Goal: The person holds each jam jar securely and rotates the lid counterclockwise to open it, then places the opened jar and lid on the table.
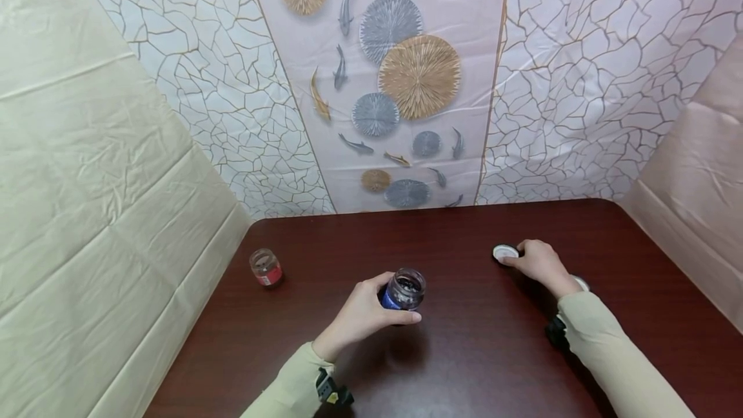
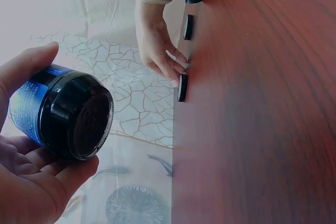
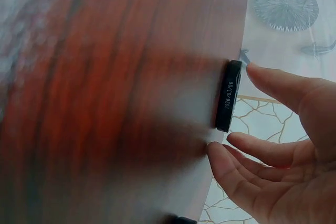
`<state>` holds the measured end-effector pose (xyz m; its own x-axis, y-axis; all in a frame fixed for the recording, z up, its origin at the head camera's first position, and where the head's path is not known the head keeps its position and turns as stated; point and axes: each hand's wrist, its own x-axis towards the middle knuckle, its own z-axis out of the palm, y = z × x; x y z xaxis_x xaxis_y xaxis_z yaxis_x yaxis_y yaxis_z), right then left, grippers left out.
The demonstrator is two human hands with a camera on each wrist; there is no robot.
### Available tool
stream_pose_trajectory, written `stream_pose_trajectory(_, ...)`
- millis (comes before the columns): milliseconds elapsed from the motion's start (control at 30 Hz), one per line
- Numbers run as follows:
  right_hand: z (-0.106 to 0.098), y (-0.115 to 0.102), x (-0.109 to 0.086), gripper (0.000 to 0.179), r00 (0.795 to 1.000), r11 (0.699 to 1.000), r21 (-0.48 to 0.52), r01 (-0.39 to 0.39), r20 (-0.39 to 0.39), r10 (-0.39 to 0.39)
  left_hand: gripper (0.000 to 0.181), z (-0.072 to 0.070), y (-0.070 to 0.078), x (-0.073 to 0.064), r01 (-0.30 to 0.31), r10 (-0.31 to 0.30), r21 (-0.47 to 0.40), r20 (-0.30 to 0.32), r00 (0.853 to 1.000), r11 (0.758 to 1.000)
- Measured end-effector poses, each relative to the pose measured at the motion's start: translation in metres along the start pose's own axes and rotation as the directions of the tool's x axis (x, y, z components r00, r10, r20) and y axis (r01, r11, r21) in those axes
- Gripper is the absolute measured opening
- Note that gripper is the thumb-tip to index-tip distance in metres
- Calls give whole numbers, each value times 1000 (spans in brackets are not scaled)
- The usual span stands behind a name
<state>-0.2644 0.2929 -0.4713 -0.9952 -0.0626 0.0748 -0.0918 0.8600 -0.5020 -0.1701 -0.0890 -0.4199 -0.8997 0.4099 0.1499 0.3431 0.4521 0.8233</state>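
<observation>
My left hand (image 1: 371, 308) grips a small glass jar (image 1: 404, 290) with a blue label and dark contents. The jar is lidless and held above the table; in the left wrist view its dark base (image 2: 94, 124) faces the camera, thumb on one side and fingers on the other. Far to the right, my right hand (image 1: 542, 263) reaches down to a black-rimmed lid (image 1: 505, 253) lying white inside up. Seen from the right wrist, thumb and fingertips stand around the lid's edge (image 3: 229, 95), which bears a printed date, with small gaps showing between them.
On the left of the dark red table (image 1: 464, 353) stands another lidless glass jar (image 1: 266, 268) with a red label. A second lid (image 1: 580, 283) lies partly hidden behind my right wrist. Patterned cloth (image 1: 418, 82) hangs along the table's far edge.
</observation>
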Motion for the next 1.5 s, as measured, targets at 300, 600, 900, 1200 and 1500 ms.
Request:
stream_pose_trajectory(300,-2,-1,-2,54,999,999,28,-37,10,37,57,-13,-4,3,-17,15,-26,-80,997,1000)
stream_pose_trajectory(600,-1,0,-2,55,1000,999,39,-30,9,29,60,-33,-12,9,32,-37,-29,-201,979,999)
stream_pose_trajectory(900,-1,-2,-3,64,999,999,38,-29,27,27,64,-52,-23,14,85,-110,-97,-297,948,992)
stream_pose_trajectory(1200,-1,-4,-5,66,999,999,38,-31,30,30,61,-69,-26,15,76,-117,-121,-372,921,990)
stream_pose_trajectory(1500,-2,-5,-6,67,999,999,34,-24,26,23,56,-81,-35,19,62,-102,-107,-427,898,992)
